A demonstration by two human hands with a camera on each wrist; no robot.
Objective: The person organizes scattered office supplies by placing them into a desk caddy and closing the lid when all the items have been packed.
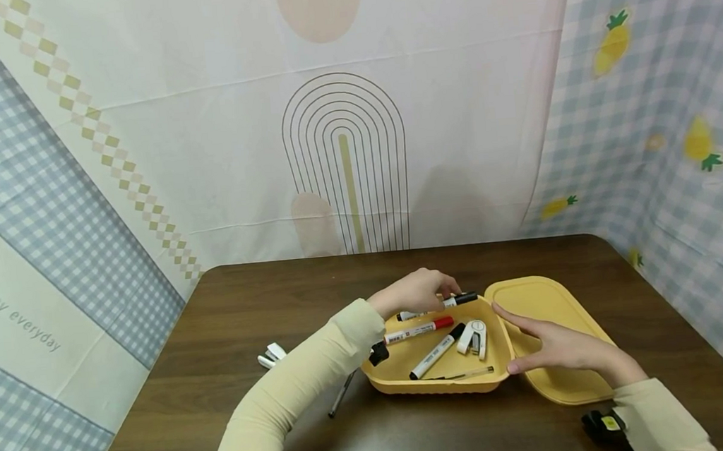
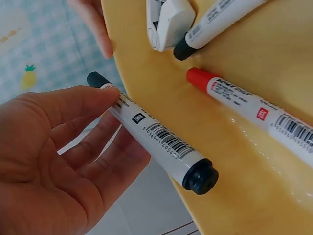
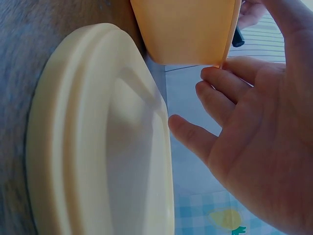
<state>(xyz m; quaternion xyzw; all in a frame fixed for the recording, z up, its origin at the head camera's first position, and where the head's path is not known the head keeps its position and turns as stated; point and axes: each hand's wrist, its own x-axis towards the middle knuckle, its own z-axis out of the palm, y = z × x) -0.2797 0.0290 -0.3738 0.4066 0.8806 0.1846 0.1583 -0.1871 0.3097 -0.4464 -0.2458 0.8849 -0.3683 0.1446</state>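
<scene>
My left hand [image 1: 416,292] pinches a white marker with a black cap [image 2: 161,139] between thumb and fingers, over the far rim of the yellow plastic box [image 1: 434,387]. In the left wrist view the marker slants across the box's edge. At the box's right end, my right hand [image 1: 559,346] has its thumb and fingers spread and extended, with fingertips right at the rim. Inside the box lie a red-capped marker [image 1: 416,331], another black-capped marker [image 1: 437,353], a small white stapler [image 1: 474,338] and a thin pen [image 1: 469,373].
A yellow lid [image 1: 573,308] lies on the brown wooden table [image 1: 240,299], just right of the box and partly under my right hand. Left of the box are a white object [image 1: 272,355] and a dark pen [image 1: 341,395], both partly hidden by my left sleeve. Patterned cloth hangs behind.
</scene>
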